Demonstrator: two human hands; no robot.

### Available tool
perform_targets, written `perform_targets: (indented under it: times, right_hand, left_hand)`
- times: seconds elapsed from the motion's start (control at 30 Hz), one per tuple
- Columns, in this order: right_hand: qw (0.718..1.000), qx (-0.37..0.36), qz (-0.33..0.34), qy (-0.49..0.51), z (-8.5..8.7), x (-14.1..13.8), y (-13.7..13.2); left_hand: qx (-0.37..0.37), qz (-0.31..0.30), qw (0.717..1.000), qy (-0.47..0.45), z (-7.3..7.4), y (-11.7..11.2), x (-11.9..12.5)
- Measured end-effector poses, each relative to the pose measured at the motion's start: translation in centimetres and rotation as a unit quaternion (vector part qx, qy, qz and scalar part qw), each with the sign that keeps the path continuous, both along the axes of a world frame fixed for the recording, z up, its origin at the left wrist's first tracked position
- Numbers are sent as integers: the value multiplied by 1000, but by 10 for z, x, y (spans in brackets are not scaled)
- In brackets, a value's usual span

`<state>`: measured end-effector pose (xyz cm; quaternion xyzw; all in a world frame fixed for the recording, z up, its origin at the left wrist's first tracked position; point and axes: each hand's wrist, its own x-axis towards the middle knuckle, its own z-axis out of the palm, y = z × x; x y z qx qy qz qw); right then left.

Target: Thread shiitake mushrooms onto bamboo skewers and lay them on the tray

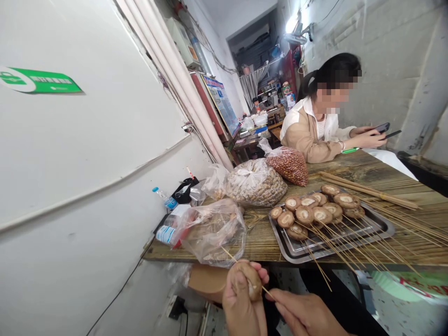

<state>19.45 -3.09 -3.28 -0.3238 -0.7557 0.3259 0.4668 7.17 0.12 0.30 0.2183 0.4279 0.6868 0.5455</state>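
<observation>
Your left hand (241,301) wraps the mushroom (255,282), thumb pressed to it and fingers curled around. Your right hand (301,310) pinches the skewer (268,293) between thumb and fingers, just right of the mushroom; the stick also shows on the mushroom's far left side. Both hands are in front of the table's near edge.

Under the table, a cardboard box (208,280) sits on the left and a pale green basin (399,285) on the right, by a speckled floor (409,319).

The table (261,240) is dark, grained wood. A metal tray (287,254) lies at its near edge, heaped with skewered caps (322,214), their sticks jutting over the rim toward you. Left of it slumps a clear bag (213,235); beyond stand a bag of tan pieces (257,184) and a bag of red ones (289,166). A stick bundle (371,190) lies right of them.

At the table's far side a person (308,128) leans over a phone (381,128). A white wall (70,172) fills the left. Farther back are a poster (220,102), a gray curtain (250,86), another person (258,106) and a bright lamp (291,23).
</observation>
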Motion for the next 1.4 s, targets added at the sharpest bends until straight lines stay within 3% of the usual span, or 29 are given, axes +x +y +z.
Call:
perform_targets:
  times: [0.1, 0.2, 0.33, 0.57, 0.93, 1.1, 1.4]
  right_hand:
    - [999, -33, -7, 5, 15, -3, 5]
    - [998, -57, -19, -8, 19, -3, 10]
    - [989, -144, -22, 7, 10, -1, 15]
    - [966, -246, -4, 78, -16, -5, 22]
    - [974, -225, 20, 16, -20, -4, 13]
    - [982, -188, -14, -15, -24, -1, 10]
    - [978, -199, -50, 41, -31, -7, 16]
  left_hand:
    - [12, -21, 1000, 4, -3, -1, 2]
    - [15, -69, 997, -10, -4, 2, -6]
    - [-16, -125, 991, -54, -5, 6, -17]
    - [-43, -148, 986, -70, -9, 9, -15]
    - [-63, -93, 993, -26, -17, 11, -12]
    - [-39, -59, 997, -11, -25, 8, -3]
    - [-48, -100, 993, -31, -34, 11, 11]
